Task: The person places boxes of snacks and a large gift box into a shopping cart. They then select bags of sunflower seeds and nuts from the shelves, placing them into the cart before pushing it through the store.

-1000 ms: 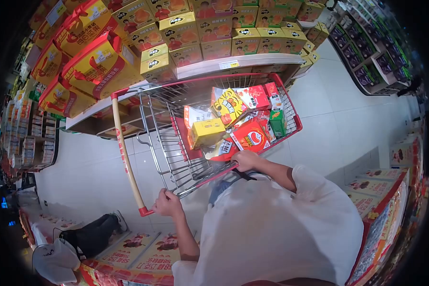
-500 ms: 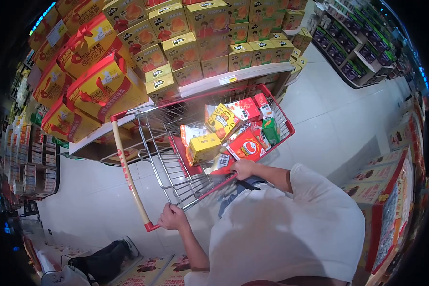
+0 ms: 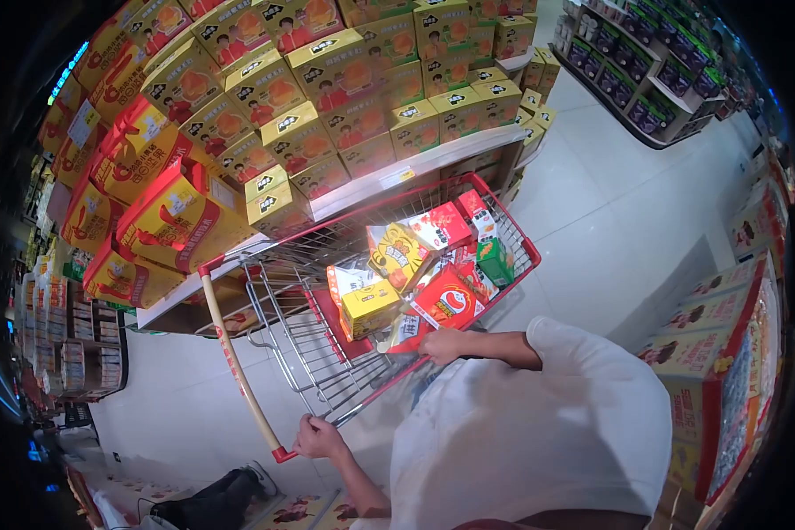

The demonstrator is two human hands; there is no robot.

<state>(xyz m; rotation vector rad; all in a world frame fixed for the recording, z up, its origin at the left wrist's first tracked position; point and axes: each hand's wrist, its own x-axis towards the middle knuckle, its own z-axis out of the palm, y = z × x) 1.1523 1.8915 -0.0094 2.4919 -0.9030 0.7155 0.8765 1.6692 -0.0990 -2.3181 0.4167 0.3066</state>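
Note:
A metal shopping cart [image 3: 312, 371] with red trim stands in front of me, its tan handle [image 3: 231, 355] at the left. My left hand [image 3: 319, 437] is closed around the cart's near side rail, close to the handle's red end cap. Further along, my right hand [image 3: 443, 345] grips the same rail beside the groceries. Inside lie a yellow box [image 3: 371, 306], a yellow snack bag [image 3: 399, 253], a red packet [image 3: 448, 301], a red box [image 3: 442, 226] and a green carton [image 3: 495, 261]. A white-and-red bag [image 3: 404, 333] lies close to my right hand.
Stacked yellow gift boxes [image 3: 327, 75] fill the shelf along the cart's far side. Red-and-yellow gift bags [image 3: 185, 218] stand left of them. More cartons [image 3: 707, 353] are piled at the right. A person's dark-clothed leg [image 3: 216, 499] shows at lower left. Purple goods fill a shelf [image 3: 627, 75] at upper right.
The shelf display and gift bags have shifted left and slightly down in view. The cart and both my hands sit a little lower and further left. Both hands keep their hold.

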